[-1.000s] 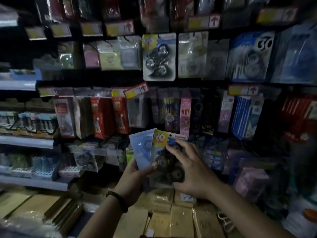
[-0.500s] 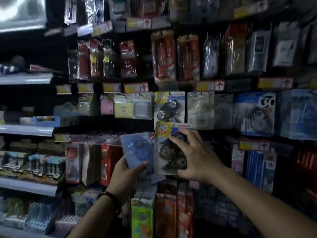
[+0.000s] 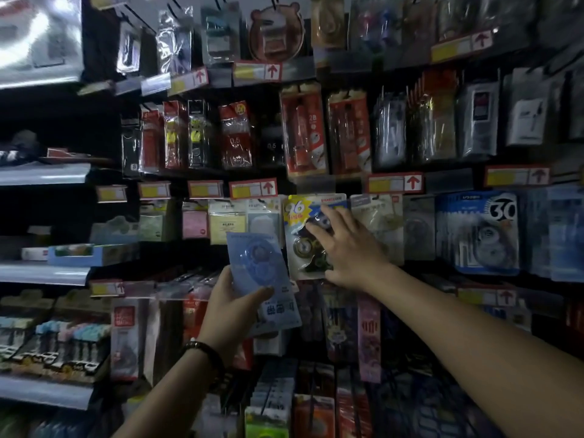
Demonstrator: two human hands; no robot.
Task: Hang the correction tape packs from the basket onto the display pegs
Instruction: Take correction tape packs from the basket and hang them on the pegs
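Note:
My right hand (image 3: pixel 349 248) grips a correction tape pack with a yellow "96" corner (image 3: pixel 300 235), holding it flat against the peg row under the red-arrow price tags. Its top edge sits level with the neighbouring hung packs; the peg itself is hidden behind it. My left hand (image 3: pixel 232 306) holds a light blue correction tape pack (image 3: pixel 260 273) upright and slightly tilted, just left of and below the yellow one. The basket is out of view.
Blue "30" correction tape packs (image 3: pixel 480 232) hang to the right, sticky-note packs (image 3: pixel 227 221) to the left. Pen and lead packs (image 3: pixel 303 131) fill the row above. Metal shelves (image 3: pixel 44 273) with stock stand at far left. More packs hang below.
My right hand has lifted the yellow "96" pack up to the peg row and pressed it there. My left hand followed upward with the blue pack. My view has tilted upward.

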